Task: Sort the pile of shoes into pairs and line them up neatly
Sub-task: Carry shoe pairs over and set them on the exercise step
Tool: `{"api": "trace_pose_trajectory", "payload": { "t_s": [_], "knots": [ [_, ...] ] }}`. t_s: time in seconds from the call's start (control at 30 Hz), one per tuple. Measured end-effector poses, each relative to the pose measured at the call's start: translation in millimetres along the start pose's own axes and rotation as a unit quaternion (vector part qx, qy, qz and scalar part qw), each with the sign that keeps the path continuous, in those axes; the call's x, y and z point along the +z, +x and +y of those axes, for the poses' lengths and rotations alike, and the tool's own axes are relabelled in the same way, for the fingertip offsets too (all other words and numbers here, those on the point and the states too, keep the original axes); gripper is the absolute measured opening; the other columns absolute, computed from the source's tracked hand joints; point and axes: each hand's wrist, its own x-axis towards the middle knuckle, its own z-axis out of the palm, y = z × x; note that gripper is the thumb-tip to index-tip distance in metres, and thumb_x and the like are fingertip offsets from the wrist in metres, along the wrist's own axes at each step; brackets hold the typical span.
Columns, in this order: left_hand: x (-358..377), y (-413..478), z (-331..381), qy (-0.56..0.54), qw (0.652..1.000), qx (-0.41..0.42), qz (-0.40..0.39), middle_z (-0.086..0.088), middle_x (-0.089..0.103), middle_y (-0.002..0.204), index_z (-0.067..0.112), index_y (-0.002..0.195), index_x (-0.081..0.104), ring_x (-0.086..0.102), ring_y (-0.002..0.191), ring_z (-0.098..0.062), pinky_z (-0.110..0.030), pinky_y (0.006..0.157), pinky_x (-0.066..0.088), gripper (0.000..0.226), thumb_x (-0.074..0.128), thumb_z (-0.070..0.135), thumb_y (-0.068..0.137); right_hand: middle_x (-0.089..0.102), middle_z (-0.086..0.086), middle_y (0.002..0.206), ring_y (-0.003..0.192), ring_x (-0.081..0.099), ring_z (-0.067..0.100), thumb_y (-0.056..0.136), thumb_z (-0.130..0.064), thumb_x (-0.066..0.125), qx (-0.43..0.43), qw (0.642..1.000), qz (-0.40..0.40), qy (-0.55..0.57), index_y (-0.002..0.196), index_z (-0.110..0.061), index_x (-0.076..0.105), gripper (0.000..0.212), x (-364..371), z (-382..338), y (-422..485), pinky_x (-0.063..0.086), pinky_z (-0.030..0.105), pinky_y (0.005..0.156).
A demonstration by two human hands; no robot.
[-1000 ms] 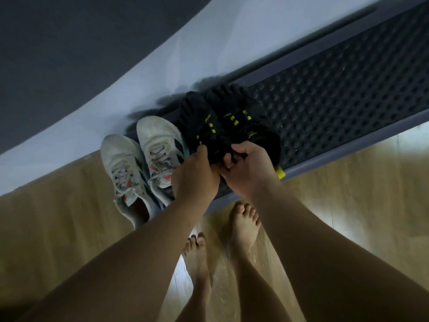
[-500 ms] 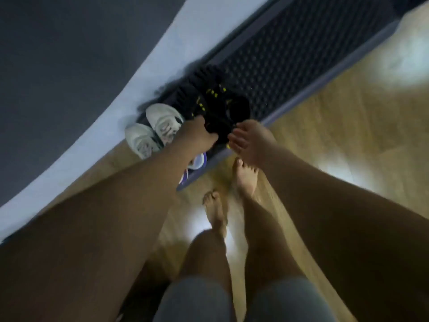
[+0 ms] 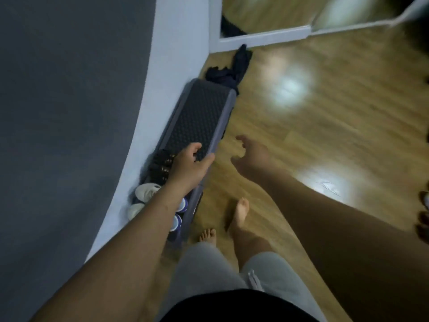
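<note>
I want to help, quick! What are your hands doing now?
Left hand: open, on the shoe tray.
Right hand: open, holding nothing.

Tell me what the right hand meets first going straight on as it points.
Likely the grey front rim of the shoe mat; the open right hand points toward it across bare floor. Height is unclear; it may pass over.

The shoe tray (image 3: 200, 117) is dark grey with a dotted pattern; on it are black shoes (image 3: 160, 167) with yellowish marks and white sneakers (image 3: 144, 192).
</note>
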Motion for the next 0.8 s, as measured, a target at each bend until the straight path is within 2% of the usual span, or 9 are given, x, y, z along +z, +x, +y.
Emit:
{"api": "trace_pose_trajectory", "payload": {
  "t_s": [0.07, 0.13, 0.2, 0.3, 0.5, 0.67, 0.8],
  "knots": [
    [22, -26, 33, 0.043, 0.996, 0.055, -0.050, 0.000, 0.052, 0.138, 0.021, 0.138, 0.049, 0.051, 0.124, -0.017, -0.032, 0.096, 0.044, 0.056, 0.064, 0.044, 0.088, 0.039, 0.008, 0.151, 0.129, 0.047, 0.030, 0.093, -0.026, 0.057, 0.022, 0.998, 0.046, -0.021, 0.153, -0.029, 0.026, 0.068, -26, 31, -46, 0.046, 0.041, 0.100],
    [53, -52, 69, 0.108, 0.984, 0.111, -0.088, -0.002, 0.051, 0.140, 0.022, 0.137, 0.048, 0.050, 0.125, -0.020, -0.037, 0.100, 0.045, 0.056, 0.063, 0.045, 0.089, 0.030, 0.008, 0.157, 0.138, 0.037, 0.031, 0.093, -0.027, 0.056, 0.065, 0.993, 0.092, -0.025, 0.154, -0.030, 0.022, 0.070, -49, 71, -91, 0.039, 0.041, 0.105],
    [90, -81, 105, 0.172, 0.964, 0.164, -0.122, -0.005, 0.050, 0.140, 0.024, 0.138, 0.047, 0.049, 0.126, -0.024, -0.042, 0.102, 0.045, 0.057, 0.062, 0.048, 0.088, 0.030, 0.007, 0.157, 0.139, 0.033, 0.031, 0.091, -0.027, 0.055, 0.106, 0.985, 0.138, -0.017, 0.154, -0.030, 0.021, 0.072, -68, 114, -131, 0.037, 0.041, 0.109],
    [156, -134, 154, 0.241, 0.926, 0.230, -0.176, -0.002, 0.046, 0.142, 0.030, 0.140, 0.043, 0.046, 0.128, -0.024, -0.040, 0.103, 0.043, 0.058, 0.057, 0.053, 0.089, 0.030, 0.006, 0.156, 0.139, 0.031, 0.031, 0.091, -0.027, 0.054, 0.165, 0.966, 0.198, 0.025, 0.154, -0.031, 0.020, 0.072, -95, 181, -190, 0.037, 0.043, 0.109],
    [320, -266, 215, 0.303, 0.836, 0.383, -0.251, -0.006, 0.051, 0.140, 0.018, 0.136, 0.050, 0.049, 0.127, -0.024, -0.037, 0.106, 0.041, 0.058, 0.064, 0.046, 0.087, 0.034, 0.006, 0.149, 0.135, 0.033, 0.028, 0.089, -0.032, 0.056, 0.256, 0.915, 0.297, 0.090, 0.152, -0.030, 0.023, 0.070, -128, 341, -336, 0.039, 0.043, 0.105],
    [456, -400, 228, 0.361, 0.746, 0.450, -0.333, -0.010, 0.049, 0.140, 0.015, 0.136, 0.050, 0.047, 0.128, -0.025, -0.032, 0.107, 0.037, 0.057, 0.064, 0.043, 0.088, 0.038, 0.008, 0.144, 0.131, 0.036, 0.031, 0.088, -0.036, 0.057, 0.374, 0.856, 0.329, 0.138, 0.149, -0.030, 0.024, 0.070, -125, 478, -473, 0.042, 0.044, 0.101],
    [524, -483, 234, 0.388, 0.685, 0.488, -0.377, -0.012, 0.052, 0.137, 0.016, 0.135, 0.052, 0.048, 0.127, -0.027, -0.031, 0.104, 0.037, 0.056, 0.066, 0.040, 0.087, 0.038, 0.010, 0.146, 0.132, 0.037, 0.034, 0.087, -0.033, 0.054, 0.437, 0.795, 0.363, 0.212, 0.149, -0.029, 0.026, 0.069, -108, 547, -565, 0.043, 0.045, 0.101]
  ]
}}
